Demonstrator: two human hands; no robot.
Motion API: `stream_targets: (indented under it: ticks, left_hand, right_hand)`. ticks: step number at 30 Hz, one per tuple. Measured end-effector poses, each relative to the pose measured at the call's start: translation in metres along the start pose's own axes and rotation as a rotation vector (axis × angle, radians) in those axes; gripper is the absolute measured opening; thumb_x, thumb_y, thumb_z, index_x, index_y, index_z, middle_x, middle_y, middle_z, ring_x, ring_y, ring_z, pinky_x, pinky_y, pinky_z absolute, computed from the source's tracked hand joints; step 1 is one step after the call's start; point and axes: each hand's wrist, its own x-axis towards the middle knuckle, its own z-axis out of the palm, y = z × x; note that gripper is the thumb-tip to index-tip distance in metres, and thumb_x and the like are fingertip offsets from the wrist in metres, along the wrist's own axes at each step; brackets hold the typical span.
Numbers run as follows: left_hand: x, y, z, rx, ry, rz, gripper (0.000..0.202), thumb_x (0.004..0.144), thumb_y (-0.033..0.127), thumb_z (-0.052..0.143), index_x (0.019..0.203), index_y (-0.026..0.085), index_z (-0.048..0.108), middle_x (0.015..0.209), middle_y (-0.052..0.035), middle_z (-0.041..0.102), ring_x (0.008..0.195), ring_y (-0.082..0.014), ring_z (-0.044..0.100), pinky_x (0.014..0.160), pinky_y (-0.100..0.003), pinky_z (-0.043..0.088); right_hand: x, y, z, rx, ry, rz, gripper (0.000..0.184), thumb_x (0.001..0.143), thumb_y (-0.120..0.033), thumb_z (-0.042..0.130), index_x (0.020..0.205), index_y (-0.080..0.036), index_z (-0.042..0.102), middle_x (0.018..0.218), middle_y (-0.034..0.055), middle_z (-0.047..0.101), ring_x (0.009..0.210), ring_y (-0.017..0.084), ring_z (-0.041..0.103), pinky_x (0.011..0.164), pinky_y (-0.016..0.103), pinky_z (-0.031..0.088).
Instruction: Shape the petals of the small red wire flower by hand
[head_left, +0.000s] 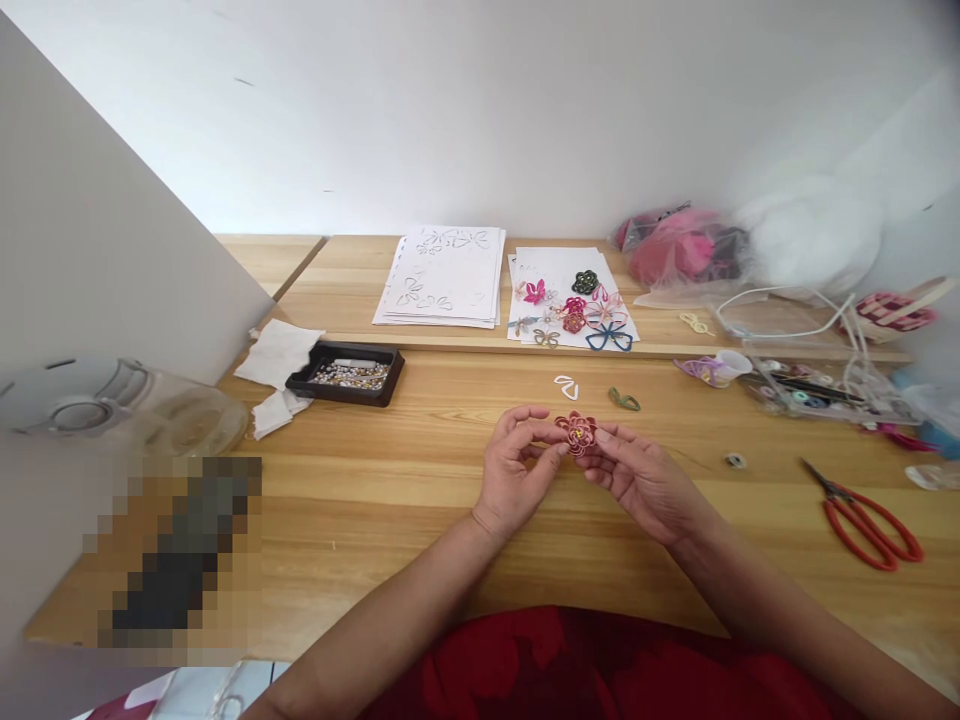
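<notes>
Wooden tabletop [390,500] carries red scissors [862,520] at right and a black bead tray [346,373] far left. Near centre, left hand [517,475] and right hand [637,475] together pinch 1 red paper flower [576,431].

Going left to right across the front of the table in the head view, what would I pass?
From the left: white tissue → black bead tray → left hand → red flower → right hand → small ring → red scissors.
</notes>
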Motion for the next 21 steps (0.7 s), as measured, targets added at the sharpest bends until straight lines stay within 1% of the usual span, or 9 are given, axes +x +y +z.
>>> stream_targets:
  ticks: [4,7,9,11,14,16,18,19,21]
  left_hand:
    - [-0.002,0.0,0.0,-0.012,0.003,-0.023,0.011,0.085,0.022,0.07,0.095,0.018,0.072,0.117,-0.012,0.057,0.118,-0.0221,0.057,0.077,-0.024,0.058]
    - [-0.004,-0.002,0.0,-0.065,0.01,-0.079,0.016,0.088,0.026,0.068,0.102,0.018,0.067,0.123,-0.0112,0.056,0.104,-0.0179,0.063,0.075,-0.024,0.057]
    - [-0.005,-0.004,0.0,-0.081,0.025,-0.117,0.018,0.09,0.027,0.066,0.106,0.019,0.064,0.126,-0.0106,0.055,0.096,-0.0148,0.064,0.075,-0.025,0.056]
    - [-0.006,-0.005,0.0,-0.064,0.032,-0.142,0.017,0.091,0.029,0.064,0.105,0.019,0.063,0.124,-0.0104,0.057,0.095,-0.0147,0.062,0.076,-0.025,0.054]
    - [-0.006,-0.007,0.001,-0.039,0.022,-0.148,0.015,0.092,0.029,0.062,0.102,0.018,0.064,0.118,-0.0102,0.059,0.094,-0.0153,0.06,0.073,-0.024,0.052]
    - [-0.005,-0.01,0.001,-0.033,0.016,-0.144,0.014,0.091,0.029,0.063,0.1,0.018,0.064,0.115,-0.0102,0.06,0.093,-0.0159,0.06,0.07,-0.024,0.05]
    - [-0.005,-0.013,0.002,-0.021,0.014,-0.134,0.014,0.091,0.028,0.063,0.099,0.018,0.065,0.112,-0.0103,0.061,0.095,-0.017,0.06,0.071,-0.024,0.05]
    - [-0.005,-0.015,0.002,-0.012,0.013,-0.127,0.013,0.091,0.028,0.063,0.099,0.018,0.065,0.111,-0.0102,0.061,0.095,-0.0172,0.06,0.072,-0.025,0.05]
    - [-0.004,-0.017,0.002,0.005,0.008,-0.115,0.012,0.09,0.027,0.063,0.097,0.017,0.066,0.109,-0.01,0.062,0.096,-0.0181,0.061,0.075,-0.026,0.05]
  right_hand:
    - [0.001,0.001,-0.003,-0.01,-0.027,-0.013,0.043,0.065,-0.043,0.095,0.095,-0.019,0.076,0.089,0.0056,0.072,0.074,0.013,0.065,0.063,0.018,0.055]
    - [0.003,0.0,-0.007,-0.045,-0.035,-0.054,0.042,0.068,-0.043,0.093,0.099,-0.019,0.076,0.092,0.0062,0.072,0.075,0.012,0.065,0.064,0.018,0.055]
    - [0.006,-0.006,-0.01,-0.091,-0.033,-0.089,0.044,0.069,-0.044,0.092,0.101,-0.019,0.075,0.095,0.0074,0.073,0.077,0.013,0.066,0.064,0.018,0.055]
    - [0.013,-0.017,-0.013,-0.153,-0.028,-0.127,0.046,0.068,-0.046,0.092,0.101,-0.019,0.074,0.099,0.009,0.073,0.08,0.015,0.067,0.065,0.019,0.055]
    - [0.033,-0.049,-0.016,-0.258,-0.012,-0.195,0.042,0.07,-0.043,0.091,0.098,-0.018,0.073,0.1,0.0099,0.073,0.081,0.016,0.069,0.065,0.019,0.056]
    - [0.052,-0.078,-0.014,-0.346,0.04,-0.238,0.026,0.079,-0.033,0.083,0.095,-0.017,0.071,0.099,0.0099,0.073,0.081,0.017,0.07,0.064,0.02,0.057]
    - [0.076,-0.109,-0.008,-0.508,0.127,-0.287,0.005,0.09,-0.021,0.069,0.092,-0.016,0.067,0.094,0.0096,0.073,0.082,0.017,0.071,0.065,0.021,0.058]
    - [0.09,-0.123,-0.005,-0.544,0.146,-0.309,0.002,0.092,-0.016,0.064,0.092,-0.016,0.066,0.092,0.0099,0.073,0.081,0.017,0.071,0.065,0.022,0.058]
    - [0.119,-0.149,0.003,-0.604,0.186,-0.335,0.004,0.092,-0.012,0.061,0.092,-0.015,0.064,0.088,0.0099,0.072,0.075,0.016,0.07,0.06,0.021,0.057]
